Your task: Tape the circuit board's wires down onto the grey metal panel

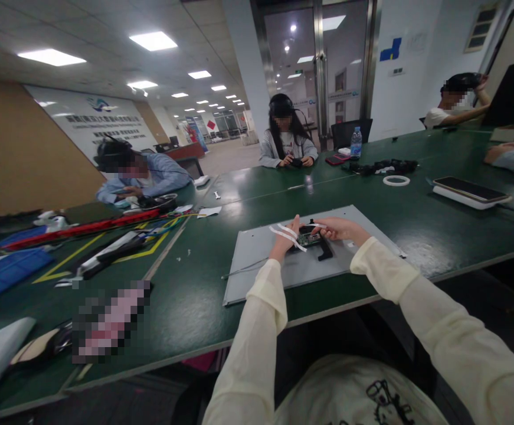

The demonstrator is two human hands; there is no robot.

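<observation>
A black electronic device with a bare circuit board point(308, 239) is between my hands, over a grey panel point(248, 251) on the table. My left hand point(285, 241) is closed on the device's left side, thumb pointing up; white strips point(288, 231) lie across it. At the device's right edge, the fingers of my right hand point(340, 228) are curled and pressed together, with another white strip along them. What they pinch is too small to make out. Just below sits a black angled part point(326, 251). A thin metal tool point(244, 269) lies left of my left hand.
Across the green table point(186, 307), people point(285, 139) sit with small things in hand. To the right lie a white ring point(396, 180), a phone on a white box point(471, 192) and a water bottle point(356, 143). Blue trays point(9, 271) and tools occupy the left.
</observation>
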